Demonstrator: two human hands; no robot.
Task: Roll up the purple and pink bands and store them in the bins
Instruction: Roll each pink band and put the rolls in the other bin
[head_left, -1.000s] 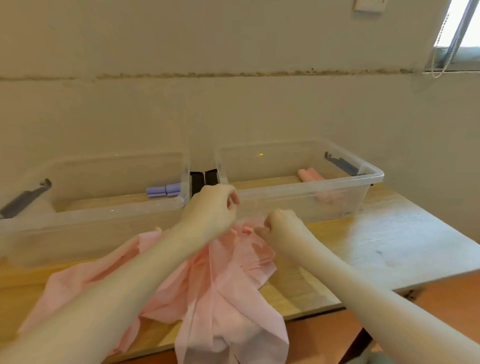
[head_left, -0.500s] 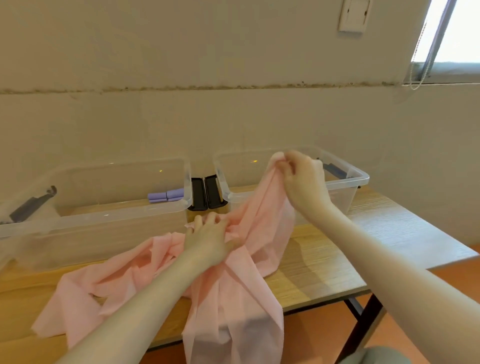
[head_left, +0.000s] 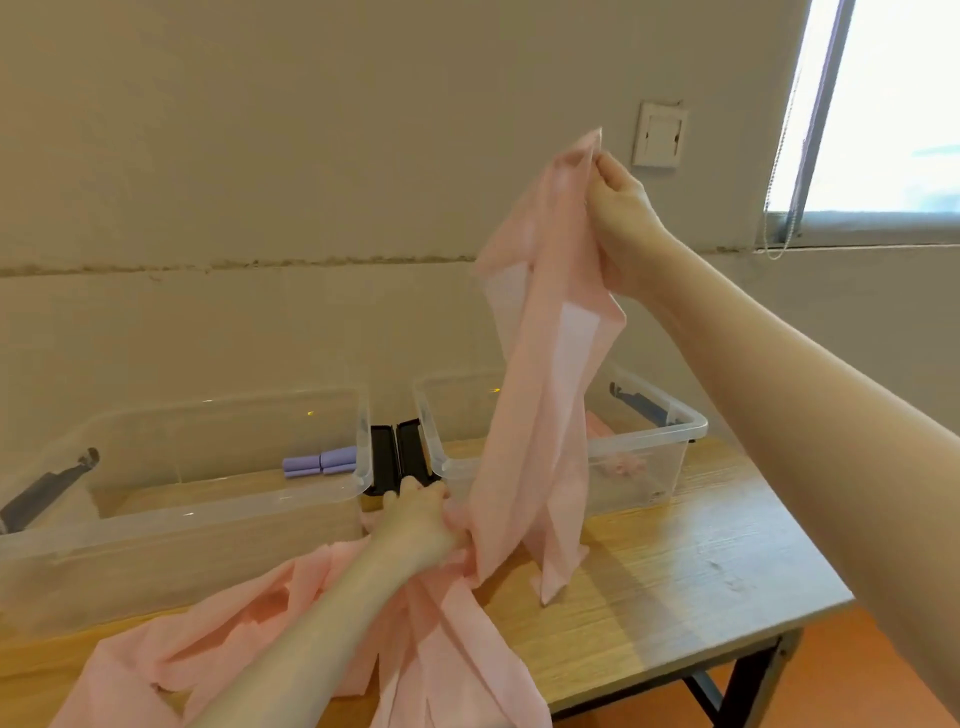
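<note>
No writing, label, brand, number or sign can be read anywhere in the view. A small dark patch sits low on the front wall of the right-hand clear bin (head_left: 670, 467), but it is too small and blurred to tell whether it bears any print. The wall plate (head_left: 660, 134) beside the window shows no lettering.
</note>
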